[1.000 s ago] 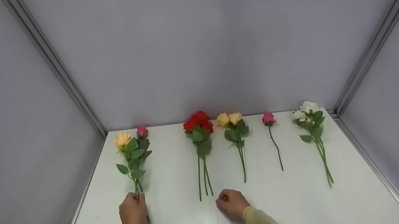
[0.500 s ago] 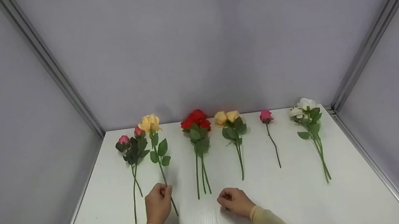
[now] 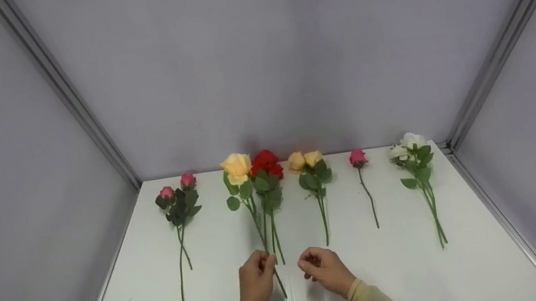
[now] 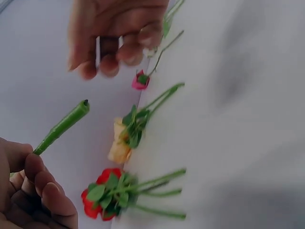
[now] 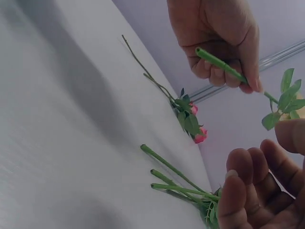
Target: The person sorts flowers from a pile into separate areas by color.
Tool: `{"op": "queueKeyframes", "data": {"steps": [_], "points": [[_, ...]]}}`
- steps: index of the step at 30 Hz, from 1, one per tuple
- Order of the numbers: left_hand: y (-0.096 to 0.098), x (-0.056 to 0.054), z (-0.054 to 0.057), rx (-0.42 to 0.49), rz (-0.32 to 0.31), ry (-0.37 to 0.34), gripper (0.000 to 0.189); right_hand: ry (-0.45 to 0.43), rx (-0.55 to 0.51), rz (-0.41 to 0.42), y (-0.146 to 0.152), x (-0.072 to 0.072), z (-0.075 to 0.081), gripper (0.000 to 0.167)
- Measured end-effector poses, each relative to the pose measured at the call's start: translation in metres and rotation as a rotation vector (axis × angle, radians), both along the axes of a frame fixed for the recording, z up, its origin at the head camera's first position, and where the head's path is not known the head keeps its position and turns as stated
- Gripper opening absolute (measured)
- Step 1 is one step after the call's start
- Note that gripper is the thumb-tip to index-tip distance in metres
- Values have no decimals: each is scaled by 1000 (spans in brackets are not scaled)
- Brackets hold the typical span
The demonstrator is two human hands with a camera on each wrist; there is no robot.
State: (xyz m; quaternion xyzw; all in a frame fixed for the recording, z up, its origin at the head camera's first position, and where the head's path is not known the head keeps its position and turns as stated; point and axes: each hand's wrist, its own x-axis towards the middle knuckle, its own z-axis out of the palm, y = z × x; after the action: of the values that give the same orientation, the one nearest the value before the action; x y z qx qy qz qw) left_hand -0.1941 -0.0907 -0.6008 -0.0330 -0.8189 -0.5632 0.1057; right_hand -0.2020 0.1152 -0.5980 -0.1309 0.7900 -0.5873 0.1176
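My left hand (image 3: 256,279) pinches the green stem of a yellow rose (image 3: 237,168) between thumb and fingers, the cut end sticking out below the hand. In the right wrist view the left hand (image 5: 224,43) shows the stem (image 5: 221,64) held clear above the table. The yellow bloom overlaps the red roses (image 3: 265,163) in the head view. My right hand (image 3: 328,269) hovers close by on the right, its fingers loosely curled with nothing between them. In the left wrist view the right hand (image 4: 119,33) hangs near the stem's end.
Two pink roses (image 3: 178,206) lie crossed at the left of the white table (image 3: 128,297). Right of the red bunch lie two yellow roses (image 3: 314,175), one pink rose (image 3: 358,157) and a white bunch (image 3: 415,159). Grey panels (image 3: 259,70) enclose the table.
My left hand has lifted the yellow rose off the two pink roses and carried it right, to beside the red bunch. My right hand has shifted slightly right, its fingers a little looser.
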Motion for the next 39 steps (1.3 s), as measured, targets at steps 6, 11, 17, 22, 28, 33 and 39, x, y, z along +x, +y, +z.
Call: {"op": "queueKeyframes", "data": {"steps": [6, 11, 17, 22, 28, 33, 39], "points": [[27, 2, -3, 57, -17, -16, 20, 81, -6, 9, -1, 14, 22, 16], [42, 2, -3, 81, -32, -57, 23, 110, -25, 23, -1, 26, 35, 13], [50, 3, -6, 110, -43, -92, 24, 94, -15, 3, -2, 29, 29, 8], [52, 7, -12, 106, -41, -114, 24, 90, 41, -13, 0, 26, 3, 9], [53, 9, -15, 115, -52, -153, 24, 92, 97, 2, 4, 25, -16, 10], [53, 9, -14, 119, -45, -155, 23, 104, 98, 18, 6, 27, -16, 9], [52, 9, -13, 110, -36, -131, 24, 130, 95, 20, 6, 29, -16, 3]]}}
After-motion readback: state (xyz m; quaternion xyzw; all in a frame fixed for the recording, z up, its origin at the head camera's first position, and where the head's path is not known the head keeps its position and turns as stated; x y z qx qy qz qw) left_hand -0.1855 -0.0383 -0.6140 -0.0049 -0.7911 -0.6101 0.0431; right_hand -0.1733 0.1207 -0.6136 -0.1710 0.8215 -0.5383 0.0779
